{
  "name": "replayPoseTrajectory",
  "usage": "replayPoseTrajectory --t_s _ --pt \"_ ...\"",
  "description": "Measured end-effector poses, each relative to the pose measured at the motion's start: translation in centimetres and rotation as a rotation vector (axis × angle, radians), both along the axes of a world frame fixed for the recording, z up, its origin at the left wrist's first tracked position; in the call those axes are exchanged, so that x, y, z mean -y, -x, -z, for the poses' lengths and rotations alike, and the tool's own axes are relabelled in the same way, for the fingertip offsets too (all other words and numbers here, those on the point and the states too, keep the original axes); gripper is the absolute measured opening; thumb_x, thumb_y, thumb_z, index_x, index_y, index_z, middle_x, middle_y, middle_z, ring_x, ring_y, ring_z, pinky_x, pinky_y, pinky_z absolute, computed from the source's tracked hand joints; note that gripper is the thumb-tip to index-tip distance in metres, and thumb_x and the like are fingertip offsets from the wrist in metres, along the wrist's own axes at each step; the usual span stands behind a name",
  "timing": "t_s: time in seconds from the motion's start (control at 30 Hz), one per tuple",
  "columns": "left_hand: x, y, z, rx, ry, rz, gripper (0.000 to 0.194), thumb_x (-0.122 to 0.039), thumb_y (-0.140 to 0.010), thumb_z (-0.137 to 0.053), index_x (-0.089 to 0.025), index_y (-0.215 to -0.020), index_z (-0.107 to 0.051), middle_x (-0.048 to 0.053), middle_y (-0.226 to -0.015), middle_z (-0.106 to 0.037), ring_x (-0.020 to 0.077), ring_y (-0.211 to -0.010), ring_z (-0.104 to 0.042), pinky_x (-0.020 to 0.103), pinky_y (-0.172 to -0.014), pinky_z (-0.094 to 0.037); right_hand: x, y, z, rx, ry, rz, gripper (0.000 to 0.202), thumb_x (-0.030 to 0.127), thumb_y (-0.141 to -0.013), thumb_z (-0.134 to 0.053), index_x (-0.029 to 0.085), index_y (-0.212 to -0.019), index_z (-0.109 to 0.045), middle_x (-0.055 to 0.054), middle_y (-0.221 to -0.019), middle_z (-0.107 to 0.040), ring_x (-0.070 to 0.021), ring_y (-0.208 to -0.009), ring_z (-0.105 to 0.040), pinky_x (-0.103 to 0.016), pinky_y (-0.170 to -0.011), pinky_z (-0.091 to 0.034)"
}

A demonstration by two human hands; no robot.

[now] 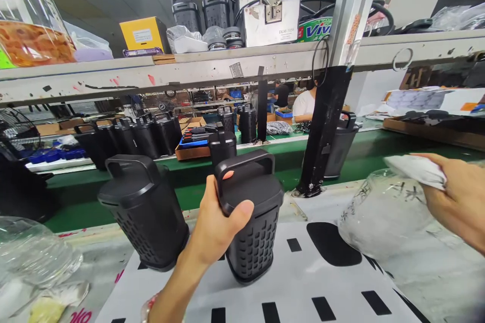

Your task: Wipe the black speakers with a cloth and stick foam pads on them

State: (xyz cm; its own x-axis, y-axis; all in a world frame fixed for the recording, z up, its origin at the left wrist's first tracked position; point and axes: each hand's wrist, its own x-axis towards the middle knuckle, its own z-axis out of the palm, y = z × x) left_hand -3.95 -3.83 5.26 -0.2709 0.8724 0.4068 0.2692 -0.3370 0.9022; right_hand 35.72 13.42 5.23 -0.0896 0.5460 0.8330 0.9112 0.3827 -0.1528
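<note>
My left hand [217, 227] is wrapped round the upper side of a black portable speaker [255, 232], its thumb on the front edge below the carrying handle. That speaker stands on a white sheet with black shapes [295, 267]. Close by on the left is a second black speaker [146, 212], also with a handle. At the right, my right hand [450, 186] pinches a folded white cloth [415, 169]. The cloth is just above a clear plastic tub [382, 217] with dark handwriting and white material inside; whether they touch, I cannot tell.
A green conveyor belt [197, 186] runs behind the sheet, with more black speakers [132, 136] beyond. A post wrapped in black [322, 131] rises right of centre. Overhead, a shelf [212, 68] holds boxes and cables. A clear plastic container [38, 252] lies at left.
</note>
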Motion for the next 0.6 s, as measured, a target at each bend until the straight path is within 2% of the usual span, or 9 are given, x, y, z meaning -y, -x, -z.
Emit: replayPoseTrajectory --t_s 0.07,0.17,0.2,0.3,0.37,0.4,0.47,0.6 --pt "0.0 0.0 0.0 -0.002 -0.009 0.001 0.054 -0.049 -0.074 -0.068 -0.024 -0.117 -0.047 0.003 -0.115 -0.056 0.0194 -0.099 -0.056 0.031 -0.086 -0.047 0.6 1.6 -1.0 0.194 0.004 0.058 0.022 0.019 -0.083 -0.054 0.013 -0.091 -0.073 -0.013 -0.072 -0.069 -0.0239 -0.066 -0.06 -0.04 -0.062 -0.04" --pt "0.1 0.0 0.0 -0.004 -0.008 0.004 0.054 -0.05 -0.075 -0.067 -0.024 -0.117 -0.046 0.003 -0.114 -0.056 0.0188 -0.099 -0.056 0.03 -0.086 -0.047 3.6 6.1 -2.7 0.358 -0.206 0.12 0.027 0.019 -0.087 -0.049 0.009 -0.102 -0.069 -0.019 -0.09 -0.069 -0.0308 -0.085 -0.061 -0.046 -0.073 -0.043" --pt "0.1 0.0 0.0 -0.008 -0.003 0.003 0.054 -0.05 -0.075 -0.067 -0.024 -0.118 -0.046 0.003 -0.113 -0.056 0.0186 -0.098 -0.056 0.03 -0.085 -0.048 5.0 8.2 -3.1 0.312 -0.29 0.062 0.028 0.018 -0.088 -0.049 0.01 -0.109 -0.067 -0.019 -0.094 -0.068 -0.0304 -0.088 -0.061 -0.046 -0.076 -0.045" --pt "0.1 0.1 0.2 -0.022 0.01 0.007 0.055 -0.051 -0.076 -0.066 -0.025 -0.119 -0.045 0.003 -0.113 -0.056 0.0185 -0.097 -0.056 0.03 -0.085 -0.048 9.4 15.1 -3.3 0.129 -0.394 -0.388 0.04 0.003 -0.082 -0.047 0.016 -0.119 -0.058 -0.017 -0.109 -0.065 -0.0303 -0.102 -0.056 -0.046 -0.084 -0.046" --pt "0.1 0.3 0.4 -0.027 -0.007 0.015 0.055 -0.052 -0.077 -0.065 -0.025 -0.12 -0.044 0.002 -0.114 -0.056 0.0188 -0.098 -0.056 0.031 -0.086 -0.047 11.5 18.9 -2.8 0.138 -0.363 -0.66 0.038 0.003 -0.08 -0.047 0.015 -0.114 -0.058 -0.018 -0.115 -0.06 -0.0302 -0.105 -0.054 -0.046 -0.086 -0.047" --pt "0.1 0.4 0.5 -0.032 -0.023 0.019 0.055 -0.053 -0.077 -0.065 -0.025 -0.12 -0.044 0.002 -0.115 -0.057 0.0192 -0.099 -0.056 0.032 -0.088 -0.046 12.1 20.3 -2.5 0.124 -0.283 -0.761 0.039 0.003 -0.079 -0.046 0.015 -0.114 -0.058 -0.016 -0.116 -0.06 -0.0289 -0.105 -0.052 -0.044 -0.086 -0.048" --pt "0.0 0.5 0.5 -0.053 -0.044 0.013 0.055 -0.053 -0.077 -0.064 -0.025 -0.12 -0.045 0.003 -0.117 -0.057 0.02 -0.102 -0.056 0.033 -0.09 -0.046 12.4 21.9 -2.1 0.098 -0.172 -0.876 0.037 0.005 -0.08 -0.046 0.016 -0.112 -0.06 -0.013 -0.112 -0.06 -0.0264 -0.101 -0.051 -0.041 -0.082 -0.049" --pt "-0.4 0.7 0.4 -0.075 -0.059 -0.026 0.049 -0.048 -0.077 -0.063 -0.023 -0.117 -0.048 0.003 -0.111 -0.059 0.0198 -0.097 -0.058 0.031 -0.085 -0.046 11.8 22.1 -2.7 0.049 -0.162 -0.898 0.022 0.008 -0.084 -0.046 0.02 -0.089 -0.064 -0.009 -0.093 -0.059 -0.0218 -0.086 -0.05 -0.036 -0.07 -0.048"
